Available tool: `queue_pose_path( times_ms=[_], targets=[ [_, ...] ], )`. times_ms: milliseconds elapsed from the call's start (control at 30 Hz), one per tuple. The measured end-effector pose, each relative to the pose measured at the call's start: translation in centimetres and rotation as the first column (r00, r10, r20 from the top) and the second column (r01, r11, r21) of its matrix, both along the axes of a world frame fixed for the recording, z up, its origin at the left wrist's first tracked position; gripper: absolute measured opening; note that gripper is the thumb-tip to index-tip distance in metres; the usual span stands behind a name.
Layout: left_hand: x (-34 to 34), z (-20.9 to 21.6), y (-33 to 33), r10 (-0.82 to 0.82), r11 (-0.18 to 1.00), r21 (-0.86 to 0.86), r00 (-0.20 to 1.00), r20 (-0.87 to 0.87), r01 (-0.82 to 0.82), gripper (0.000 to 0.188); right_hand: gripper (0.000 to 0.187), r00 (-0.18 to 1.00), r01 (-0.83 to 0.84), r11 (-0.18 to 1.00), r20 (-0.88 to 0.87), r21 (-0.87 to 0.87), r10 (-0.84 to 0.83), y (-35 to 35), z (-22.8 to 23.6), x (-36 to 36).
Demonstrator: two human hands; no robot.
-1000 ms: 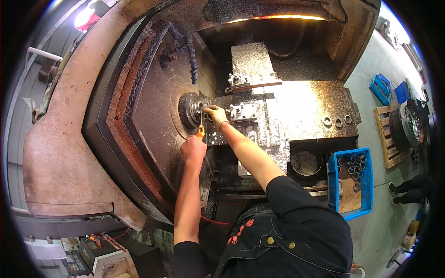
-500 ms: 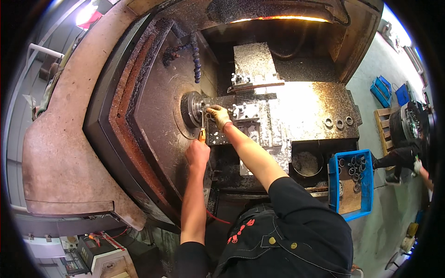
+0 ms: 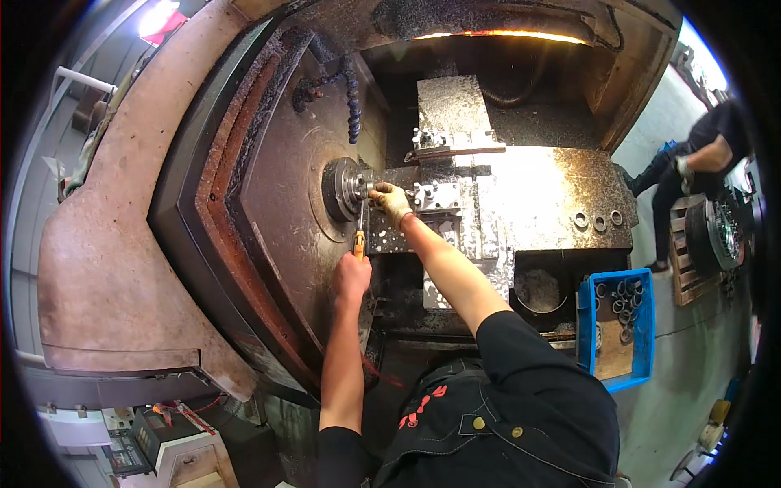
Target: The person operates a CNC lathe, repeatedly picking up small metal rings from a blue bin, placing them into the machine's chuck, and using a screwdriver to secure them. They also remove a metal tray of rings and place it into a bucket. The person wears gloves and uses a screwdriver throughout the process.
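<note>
The tip of the orange-handled tool (image 3: 359, 242) was hard to make out: its thin metal shaft ran up to the front face of the round chuck (image 3: 340, 190) and was lost beside the small metal piece (image 3: 364, 185) there. The lower end of the handle was hidden inside the fist, and glare washed out the middle of the metal plate (image 3: 561, 183). A co-worker (image 3: 719, 134) at the far right was cut off by the dark rim of the view.

The left hand (image 3: 351, 276), bare, was clenched around the orange handle, its back mostly hiding the fingers. The right hand (image 3: 394, 205), in a pale glove, was partly curled, thumb and fingertips together at the metal piece just off the chuck's right edge; whether it pinched the piece or only touched it, I could not tell. The tool post (image 3: 438, 196) stood just to the right of that glove.

Three loose rings (image 3: 599, 223) lay in a row near the plate's near right corner. Below that corner stood a blue crate (image 3: 649, 329), more rings (image 3: 626, 299) gathered toward its far edge, some overlapping, and a brown board (image 3: 614, 358) showing toward its near edge.
</note>
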State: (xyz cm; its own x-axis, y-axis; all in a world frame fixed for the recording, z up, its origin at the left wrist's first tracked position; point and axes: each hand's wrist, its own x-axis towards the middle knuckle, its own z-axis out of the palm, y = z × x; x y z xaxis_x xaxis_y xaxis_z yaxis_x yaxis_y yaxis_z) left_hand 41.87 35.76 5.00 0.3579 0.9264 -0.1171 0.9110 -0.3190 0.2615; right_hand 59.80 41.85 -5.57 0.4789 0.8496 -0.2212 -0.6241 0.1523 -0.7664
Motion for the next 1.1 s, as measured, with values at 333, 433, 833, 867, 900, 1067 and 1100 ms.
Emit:
queue_pose_path(
  times_ms=[333, 433, 833, 867, 900, 1067, 1100],
  targets=[
    [-0.2, 1.3, -0.7, 0.019, 0.997, -0.075, 0.998, 0.055, -0.015, 0.030, 0.011, 1.000, 0.025, 0.998, 0.018, -0.051, -0.024, -0.2, 1.7, -0.5],
    [-0.5, 0.7, -0.6, 0.008, 1.000, -0.027, 0.998, 0.056, -0.006, 0.028, 0.012, 0.996, 0.020, 0.996, 0.086, -0.087, -0.013, -0.2, 1.8, -0.5],
    [0.9, 1.5, -0.9, -0.047, 0.989, 0.137, 0.993, -0.109, 0.062, 0.024, 0.014, 0.991, 0.036, 0.997, 0.131, -0.073, -0.026, 0.0, 1.3, -0.1],
    [0.7, 0.8, -0.7, -0.056, 0.989, 0.134, 0.994, -0.093, 0.068, 0.024, 0.014, 0.991, 0.038, 0.997, 0.131, -0.066, -0.029, 0.1, 1.3, -0.1],
    [0.5, 0.6, -0.8, -0.062, 0.989, 0.129, 0.995, -0.077, 0.072, 0.025, 0.013, 0.997, 0.033, 0.996, 0.072, -0.080, -0.027, 0.3, 1.4, -0.2],
    [-0.5, -0.4, -1.3, -0.032, 0.992, 0.121, 0.999, -0.003, 0.032, 0.026, 0.011, 0.995, 0.027, 0.993, 0.095, -0.114, -0.016, -0.1, 1.9, -0.4],
    [-0.8, -0.4, -1.6, -0.022, 0.993, 0.120, 1.000, 0.011, 0.021, 0.026, 0.011, 0.996, 0.024, 0.992, 0.089, -0.121, -0.014, -0.1, 2.2, -0.6]
  ],
)
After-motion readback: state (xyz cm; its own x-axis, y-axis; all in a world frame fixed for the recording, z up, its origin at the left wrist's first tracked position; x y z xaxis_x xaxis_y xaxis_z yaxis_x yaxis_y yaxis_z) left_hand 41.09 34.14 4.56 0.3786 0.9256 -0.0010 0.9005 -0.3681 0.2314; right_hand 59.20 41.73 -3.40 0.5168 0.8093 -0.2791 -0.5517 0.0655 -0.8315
